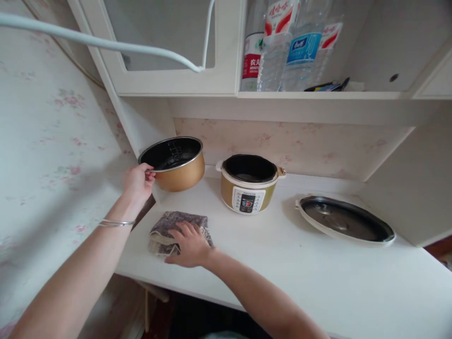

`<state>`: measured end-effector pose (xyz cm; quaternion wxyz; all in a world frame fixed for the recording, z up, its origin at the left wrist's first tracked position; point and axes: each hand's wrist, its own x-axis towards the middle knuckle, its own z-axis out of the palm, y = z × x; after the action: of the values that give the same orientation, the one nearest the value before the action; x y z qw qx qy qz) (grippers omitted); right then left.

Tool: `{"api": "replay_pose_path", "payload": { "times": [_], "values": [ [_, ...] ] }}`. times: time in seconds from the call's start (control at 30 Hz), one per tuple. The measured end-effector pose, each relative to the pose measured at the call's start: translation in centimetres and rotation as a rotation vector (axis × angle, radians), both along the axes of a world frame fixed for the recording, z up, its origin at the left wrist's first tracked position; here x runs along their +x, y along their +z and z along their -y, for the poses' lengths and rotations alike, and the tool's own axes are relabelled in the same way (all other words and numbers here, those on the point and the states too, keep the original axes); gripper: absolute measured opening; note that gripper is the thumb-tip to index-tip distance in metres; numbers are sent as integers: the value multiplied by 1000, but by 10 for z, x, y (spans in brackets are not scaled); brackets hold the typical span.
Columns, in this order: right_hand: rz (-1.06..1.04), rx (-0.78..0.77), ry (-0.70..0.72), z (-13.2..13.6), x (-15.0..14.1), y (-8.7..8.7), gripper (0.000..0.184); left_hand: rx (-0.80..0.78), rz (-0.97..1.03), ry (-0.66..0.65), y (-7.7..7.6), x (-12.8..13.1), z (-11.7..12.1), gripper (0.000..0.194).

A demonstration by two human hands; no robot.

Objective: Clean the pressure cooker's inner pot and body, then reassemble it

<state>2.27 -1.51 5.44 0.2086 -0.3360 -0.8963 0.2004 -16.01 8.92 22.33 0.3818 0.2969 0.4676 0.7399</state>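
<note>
Gold-coloured inner pot (pixel 175 163) is gripped at its near-left rim by the left hand (pixel 139 181), apparently lifted off the white counter (pixel 318 278). Right hand (pixel 189 245) presses flat, fingers spread, on a folded patterned cloth (pixel 169 226). Right of the pot stands the open cooker (pixel 249 183); its lid (pixel 344 220) lies farther right.

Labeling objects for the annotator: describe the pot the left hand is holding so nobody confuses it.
On the white counter, look at the far left end, beside the floral wall. The left hand grips the rim of a gold inner pot with a dark inside. Unlike the cooker body to its right, it has no control panel or handles.
</note>
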Motion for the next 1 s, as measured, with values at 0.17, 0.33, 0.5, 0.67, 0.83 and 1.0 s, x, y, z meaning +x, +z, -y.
{"api": "replay_pose_path", "payload": {
  "times": [0.17, 0.33, 0.5, 0.67, 0.83, 1.0],
  "values": [
    [185, 44, 29, -12, -13, -32, 84, -96, 103, 98, -27, -18, 27, 20],
    [249, 114, -25, -17, 15, -31, 62, -148, 129, 132, -55, -17, 23, 21],
    [495, 43, -256, -31, 67, -12, 56, -103, 128, 125, -83, -1, 12, 29],
    [545, -57, -427, -39, 131, 12, 35, -160, 149, 104, -109, 13, 7, 29],
    [171, -192, -636, -52, 172, 51, 31, -178, 146, 95, -131, 22, 12, 32],
    [-268, -191, -675, -70, 172, 98, 36, -160, 131, 71, -143, 26, 23, 39]
  ]
}}
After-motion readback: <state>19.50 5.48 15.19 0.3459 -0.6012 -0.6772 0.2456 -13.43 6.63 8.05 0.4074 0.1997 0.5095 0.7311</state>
